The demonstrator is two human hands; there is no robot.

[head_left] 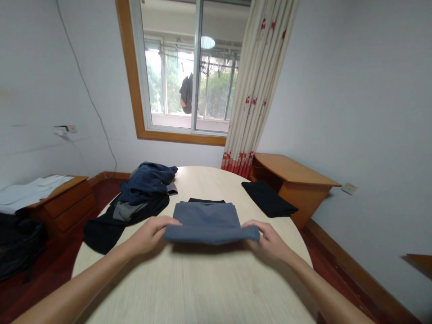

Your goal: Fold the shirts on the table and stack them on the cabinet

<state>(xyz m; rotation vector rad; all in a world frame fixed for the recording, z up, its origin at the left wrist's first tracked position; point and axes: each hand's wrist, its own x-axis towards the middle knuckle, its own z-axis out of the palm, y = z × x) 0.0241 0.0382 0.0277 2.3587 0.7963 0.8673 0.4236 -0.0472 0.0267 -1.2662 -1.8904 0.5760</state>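
Note:
A blue-grey garment (206, 215), partly folded, lies flat at the middle of the table, its near edge lifted a little off the surface. My left hand (152, 233) pinches the left corner of that raised edge. At the opposite corner my right hand (270, 239) grips the cloth between thumb and fingers. A thin black strip (206, 200) shows past the garment's far side; whether it belongs to the same piece I cannot tell. The fingers under the cloth are partly hidden.
The round pale table (209, 288) bears a loose heap of dark blue clothes (145, 182) at the far left, with black and grey cloth under it. A folded black garment (268, 199) lies at the right edge. Beyond stand a wooden desk (293, 168) and a curtain (258, 85).

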